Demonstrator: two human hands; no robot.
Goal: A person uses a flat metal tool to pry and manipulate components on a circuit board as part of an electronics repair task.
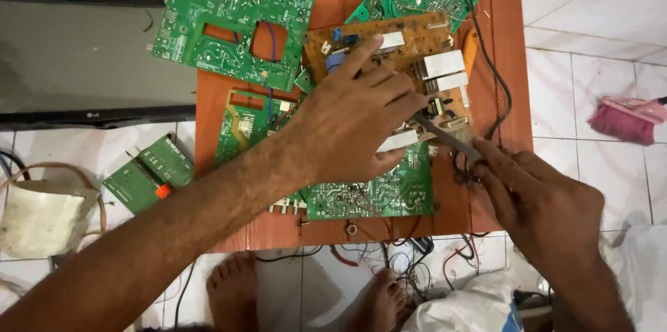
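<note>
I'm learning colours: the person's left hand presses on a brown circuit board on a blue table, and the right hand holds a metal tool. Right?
Not quite. The table is orange-red, not blue, as the head view shows. The left hand does press on the brown circuit board, and the right hand holds the metal tool.

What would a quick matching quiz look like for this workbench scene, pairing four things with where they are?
Things:
1. brown circuit board
2. pink brush
3. metal tool
4. small green board

Places:
A. on the white floor tiles, right of the table
B. under the left hand, on the red table
C. on the floor, left of the table
D. gripped by the right hand, its tip at the brown board

Pairs: 1-B, 2-A, 3-D, 4-C
</note>
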